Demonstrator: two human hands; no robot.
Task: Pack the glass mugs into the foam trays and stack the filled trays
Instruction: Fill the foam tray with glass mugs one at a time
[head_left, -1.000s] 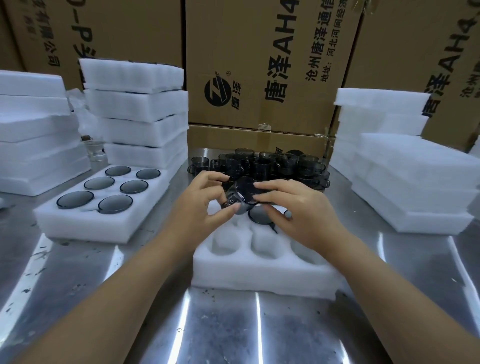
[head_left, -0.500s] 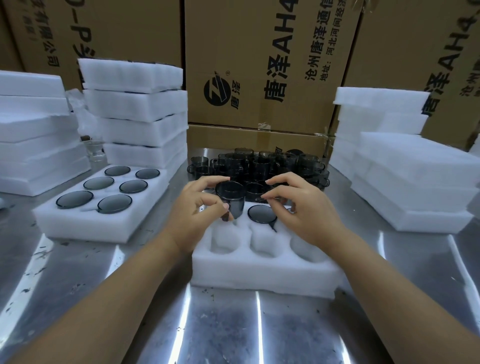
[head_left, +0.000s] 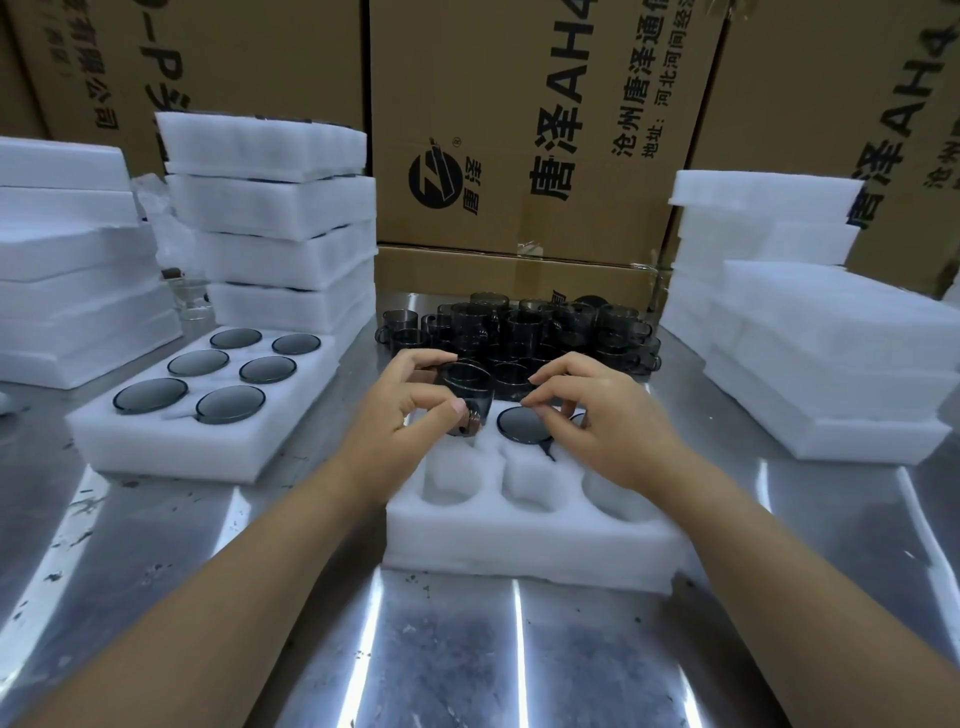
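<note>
Your left hand (head_left: 410, 415) has thumb and fingers curled round a dark mug (head_left: 467, 387), which is upright with its mouth up. It sits over the far-left pocket of the foam tray (head_left: 519, 545), so the move looks to be straight down (the handle seems to face you). Your right hand (head_left: 608, 415) hovers, curled, over the seated mug (head_left: 522, 423) next door. I cannot tell whether it touches that mug.

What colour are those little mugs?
The glass mugs are a dark smoky grey, clearest in the head view.
</note>
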